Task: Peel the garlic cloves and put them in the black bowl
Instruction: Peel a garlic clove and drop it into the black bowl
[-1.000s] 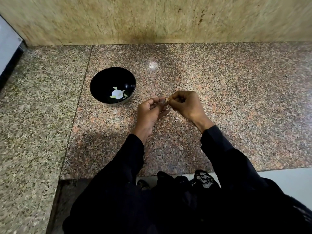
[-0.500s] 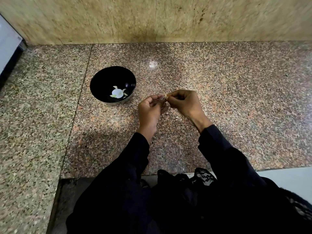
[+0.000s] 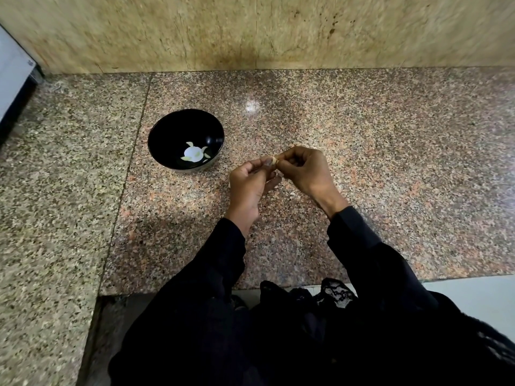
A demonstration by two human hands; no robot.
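- A pale panel [image 3: 12, 79] with a dark edge stands at the far left, against the tan stone wall [image 3: 250, 32].
- The black bowl [image 3: 167, 129] sits on the speckled granite counter [image 3: 390, 151], left of both hands; a few pale pieces [image 3: 193, 155] lie in its bottom.
- The left hand [image 3: 248, 185] is just right of the bowl, its thumb and fingers curled to pinch a small garlic clove [image 3: 273, 160].
- The right hand [image 3: 306, 171] meets it fingertip to fingertip, also pinching the clove, above the counter.
- A small pale scrap [image 3: 292, 194] lies on the counter under the right hand.
- Black sleeves [image 3: 362, 246] cover both arms.
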